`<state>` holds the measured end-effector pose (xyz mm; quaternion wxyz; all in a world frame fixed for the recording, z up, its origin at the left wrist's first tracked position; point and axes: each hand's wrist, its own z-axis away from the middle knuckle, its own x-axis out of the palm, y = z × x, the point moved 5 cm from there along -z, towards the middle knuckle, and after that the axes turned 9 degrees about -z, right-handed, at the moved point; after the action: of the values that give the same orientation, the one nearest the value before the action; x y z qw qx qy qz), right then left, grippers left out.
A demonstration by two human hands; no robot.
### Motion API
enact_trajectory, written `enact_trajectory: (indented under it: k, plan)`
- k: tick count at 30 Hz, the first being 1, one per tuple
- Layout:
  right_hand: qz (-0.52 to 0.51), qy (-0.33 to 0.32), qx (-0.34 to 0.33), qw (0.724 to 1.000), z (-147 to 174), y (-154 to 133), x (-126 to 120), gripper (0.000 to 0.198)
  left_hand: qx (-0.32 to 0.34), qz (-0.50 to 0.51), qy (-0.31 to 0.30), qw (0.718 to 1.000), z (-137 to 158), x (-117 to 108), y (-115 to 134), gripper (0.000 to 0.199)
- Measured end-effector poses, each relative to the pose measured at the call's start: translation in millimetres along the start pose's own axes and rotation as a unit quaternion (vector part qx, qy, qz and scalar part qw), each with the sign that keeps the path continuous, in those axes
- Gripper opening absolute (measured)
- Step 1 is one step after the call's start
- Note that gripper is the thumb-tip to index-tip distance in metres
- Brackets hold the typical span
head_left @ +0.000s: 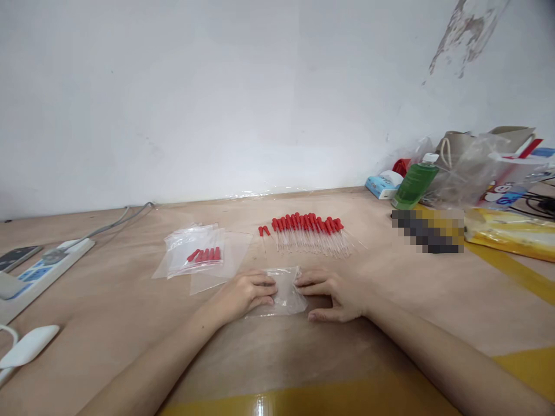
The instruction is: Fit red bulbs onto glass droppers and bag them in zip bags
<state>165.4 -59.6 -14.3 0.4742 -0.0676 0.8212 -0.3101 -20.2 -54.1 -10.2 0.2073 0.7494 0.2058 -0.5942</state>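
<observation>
A clear plastic bag [284, 293] lies flat on the table in front of me. My left hand [248, 293] rests on its left side, fingers stretched out over the film. On the opposite edge, the fingertips of my right hand [332, 293] touch the slightly crumpled plastic, with the thumb spread apart on the table. Just beyond the bag is a row of thin clear droppers with red bulbs [307, 224]. Two smaller red-topped pieces [264, 231] sit at the row's left end. Left of my hands is a stack of clear zip bags [191, 245] with several red bulbs [206, 255] in or on it.
A white power strip [65, 266], a phone [17, 257] and a white plug-like object [32, 346] occupy the left. At the right stand a green bottle [415, 184], a tissue pack [384, 186] and plastic bags [463, 173]. A wall [195, 104] closes the back.
</observation>
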Motion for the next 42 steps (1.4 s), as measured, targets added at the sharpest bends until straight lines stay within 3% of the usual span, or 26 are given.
enact_trajectory:
  k: [3,7,10,13,16,19,23,27,30,36,42]
  plan:
    - [0.031,-0.028,0.036,0.998,2.5,4.8,1.4,0.056,-0.054,0.04,-0.018,0.998,5.0,-1.4,2.9,0.032]
    - [0.088,-0.024,0.048,0.995,2.3,6.5,-2.9,0.06,-0.073,0.082,-0.03,0.994,8.1,0.5,3.3,0.038]
    - [0.113,0.011,0.042,0.993,3.1,6.4,-7.1,0.061,-0.083,0.094,-0.012,0.992,7.8,2.7,-2.0,0.037]
    - [0.118,0.098,0.062,0.986,6.6,10.3,-14.7,0.06,-0.096,0.095,0.025,0.99,8.2,3.7,-6.1,0.034]
    - [0.114,0.209,0.138,0.961,8.2,25.2,-29.3,0.036,-0.106,0.09,0.079,0.987,10.1,2.6,-7.0,0.026]
    - [0.123,0.268,0.231,0.927,-2.3,50.0,-49.0,0.017,-0.106,0.089,0.1,0.985,11.1,3.0,-6.6,0.024]
    - [0.177,0.277,0.346,0.879,-36.2,86.8,-76.4,0.017,-0.083,0.096,0.074,0.989,10.8,3.1,-4.7,0.028]
    - [0.222,0.277,0.374,0.857,-73.1,112.6,-90.1,0.032,-0.059,0.089,0.029,0.994,12.2,3.5,-1.7,0.033]
    - [0.22,0.268,0.411,0.843,-85.7,130.2,-91.5,0.031,-0.062,0.085,0.026,0.994,13.1,4.1,-1.8,0.034]
    - [0.148,0.299,0.42,0.844,-87.5,148.4,-96.6,0.022,-0.061,0.088,0.037,0.994,12.1,6.5,-3.4,0.034]
    - [0.032,0.365,0.358,0.859,-83.8,144.2,-109.7,0.026,-0.064,0.088,0.038,0.993,12.1,5.8,-3.1,0.034]
